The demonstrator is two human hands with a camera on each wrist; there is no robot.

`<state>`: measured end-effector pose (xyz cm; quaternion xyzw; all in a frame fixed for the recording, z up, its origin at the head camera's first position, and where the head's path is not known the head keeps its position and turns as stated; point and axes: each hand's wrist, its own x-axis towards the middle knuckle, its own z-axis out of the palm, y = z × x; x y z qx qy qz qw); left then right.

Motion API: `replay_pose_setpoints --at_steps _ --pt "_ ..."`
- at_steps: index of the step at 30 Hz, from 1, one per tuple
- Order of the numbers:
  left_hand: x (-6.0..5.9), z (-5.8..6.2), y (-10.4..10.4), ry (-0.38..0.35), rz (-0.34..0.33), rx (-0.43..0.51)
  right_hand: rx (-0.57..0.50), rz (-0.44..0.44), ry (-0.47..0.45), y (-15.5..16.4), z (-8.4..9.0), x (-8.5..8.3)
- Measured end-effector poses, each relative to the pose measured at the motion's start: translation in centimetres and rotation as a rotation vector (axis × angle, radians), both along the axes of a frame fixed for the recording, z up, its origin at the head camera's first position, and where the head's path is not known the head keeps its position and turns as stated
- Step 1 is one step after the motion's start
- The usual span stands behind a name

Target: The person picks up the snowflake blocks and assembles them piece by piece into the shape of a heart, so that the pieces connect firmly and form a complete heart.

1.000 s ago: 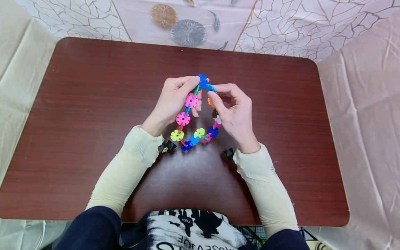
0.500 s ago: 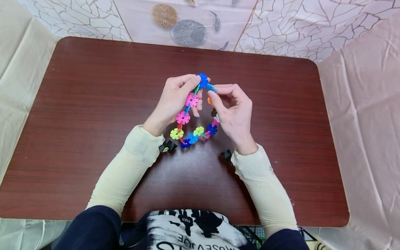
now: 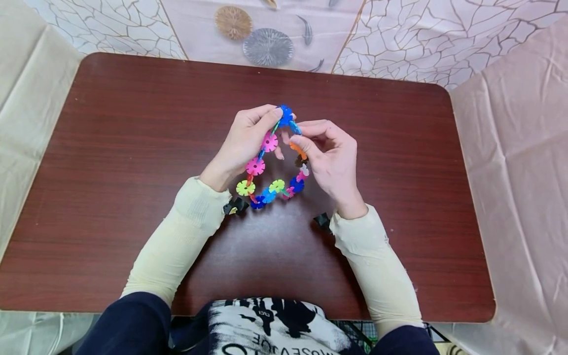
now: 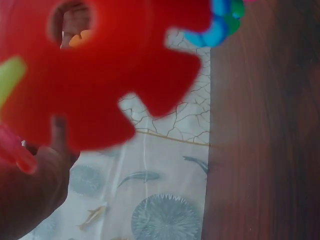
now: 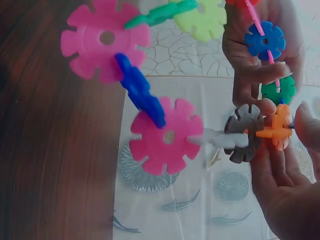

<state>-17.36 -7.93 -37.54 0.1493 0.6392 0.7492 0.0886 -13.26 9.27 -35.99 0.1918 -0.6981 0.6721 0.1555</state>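
A closed loop of colourful interlocking plastic discs (image 3: 255,166), notched round their rims, hangs between the two hands over the table. At its top, the left hand (image 3: 241,140) pinches a blue disc (image 3: 286,116) between thumb and fingers. Facing it, the right hand (image 3: 335,155) pinches the loop with thumb and forefinger, by a light blue disc (image 3: 295,128) and an orange disc (image 3: 299,149). Close to the left wrist camera, a red disc (image 4: 100,100) covers much of the view. In the right wrist view, a brown disc (image 5: 245,132) sits beside orange pieces, near the fingertips.
A dark red-brown table (image 3: 133,148) with rounded corners lies under the hands. Patterned cloth (image 3: 399,39) hangs behind it, and plain beige cloth (image 3: 514,172) stands at the right. Black camera mounts (image 3: 236,206) sit at the wrists.
The lower part of the loop has swung slightly left and up. The right thumb and forefinger have shifted a little left, and more of the orange disc shows beneath the thumb.
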Motion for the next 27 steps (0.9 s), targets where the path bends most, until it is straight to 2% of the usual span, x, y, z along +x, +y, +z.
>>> replay_pose_setpoints --at_steps 4,10,18,21,27 --pt "-0.1 0.1 -0.1 0.013 -0.008 -0.009 0.004 0.029 -0.018 0.2 0.0 -0.2" --pt "-0.1 0.1 -0.3 -0.019 -0.059 0.046 0.048 0.032 0.004 0.3 0.1 -0.1" --pt "-0.1 0.3 -0.3 -0.064 -0.143 0.171 0.014 0.032 -0.048 0.2 0.2 -0.1" --pt "-0.1 0.3 -0.2 -0.068 -0.145 0.188 -0.011 0.04 -0.056 0.3 -0.4 -0.6" --pt "0.1 0.4 -0.2 -0.09 -0.116 0.206 -0.053 0.071 -0.013 0.6 -2.2 -1.5"
